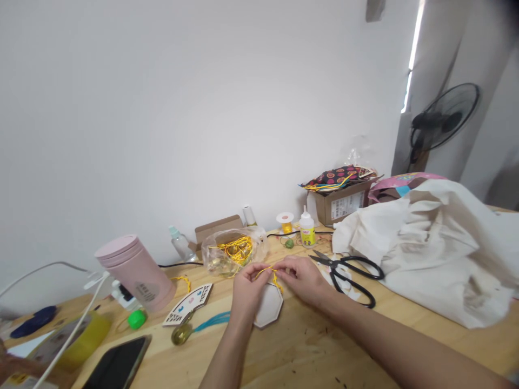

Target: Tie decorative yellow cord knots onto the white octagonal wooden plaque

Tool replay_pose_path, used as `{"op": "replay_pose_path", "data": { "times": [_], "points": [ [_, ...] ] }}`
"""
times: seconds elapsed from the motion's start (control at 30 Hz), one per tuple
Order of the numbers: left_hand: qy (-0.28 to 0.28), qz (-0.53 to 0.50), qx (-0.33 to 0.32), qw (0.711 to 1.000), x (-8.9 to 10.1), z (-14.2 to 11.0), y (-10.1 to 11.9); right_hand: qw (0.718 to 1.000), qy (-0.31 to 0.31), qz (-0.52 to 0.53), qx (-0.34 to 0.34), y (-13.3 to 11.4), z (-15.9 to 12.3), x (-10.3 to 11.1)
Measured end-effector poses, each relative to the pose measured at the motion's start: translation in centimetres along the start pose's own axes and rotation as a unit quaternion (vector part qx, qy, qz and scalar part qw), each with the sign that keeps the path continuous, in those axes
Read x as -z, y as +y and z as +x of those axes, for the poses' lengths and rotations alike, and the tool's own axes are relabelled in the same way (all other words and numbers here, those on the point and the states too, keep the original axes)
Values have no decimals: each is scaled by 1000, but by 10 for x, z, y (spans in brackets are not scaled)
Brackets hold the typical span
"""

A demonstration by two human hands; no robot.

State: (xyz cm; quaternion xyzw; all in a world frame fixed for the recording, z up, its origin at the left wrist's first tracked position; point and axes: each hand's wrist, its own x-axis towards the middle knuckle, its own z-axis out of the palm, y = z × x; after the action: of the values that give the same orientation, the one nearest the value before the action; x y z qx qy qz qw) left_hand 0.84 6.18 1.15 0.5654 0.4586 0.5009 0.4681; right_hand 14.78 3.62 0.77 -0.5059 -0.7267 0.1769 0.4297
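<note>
My left hand (248, 289) and my right hand (305, 279) meet over the wooden table (308, 351), both pinching a thin yellow cord (274, 274) between their fingertips. The cord hangs down in a short loop between the hands. Under them lies a white hexagonal piece (268, 309), partly covered by my left hand. Just behind stands a clear plastic bag (235, 252) holding more yellow cord.
Black scissors (352, 272) lie right of my hands beside a large white cloth bag (430, 248). A pink tumbler (135, 272), a fan-shaped card (188, 304), a phone (117, 364) and a tape roll (77, 340) lie left. Glue bottle (307, 228), spool (286, 222) and cardboard box (344, 200) stand at the back.
</note>
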Motion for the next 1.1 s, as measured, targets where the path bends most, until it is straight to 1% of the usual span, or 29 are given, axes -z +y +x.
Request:
{"op": "replay_pose_path", "data": {
  "times": [0.17,0.33,0.43,0.6,0.67,0.77,0.83,0.93,1.1],
  "points": [
    [-11,-27,-15,999,-1,-1,3,1000,0,6,12,-1,-1,0],
    [-48,-48,-19,998,-2,-3,4,998,12,66,10,1,1,-1],
    [-60,-49,-15,997,-3,-3,3,992,27,125,-15,6,3,-5],
    [-72,-60,6,996,-4,-4,3,973,47,202,-97,8,5,-11],
    [-61,-58,13,996,-4,-4,4,963,42,238,-119,6,5,-9],
    [-34,-51,25,998,-2,-4,4,952,20,285,-113,1,5,-5],
    [-30,-51,30,998,-2,-4,4,953,12,288,-97,-1,5,-3],
    [-37,-60,22,997,-2,-3,5,959,21,267,-88,-1,4,-4],
    [-56,-56,16,997,-3,-3,6,984,37,166,-51,3,3,-8]
  ]
}}
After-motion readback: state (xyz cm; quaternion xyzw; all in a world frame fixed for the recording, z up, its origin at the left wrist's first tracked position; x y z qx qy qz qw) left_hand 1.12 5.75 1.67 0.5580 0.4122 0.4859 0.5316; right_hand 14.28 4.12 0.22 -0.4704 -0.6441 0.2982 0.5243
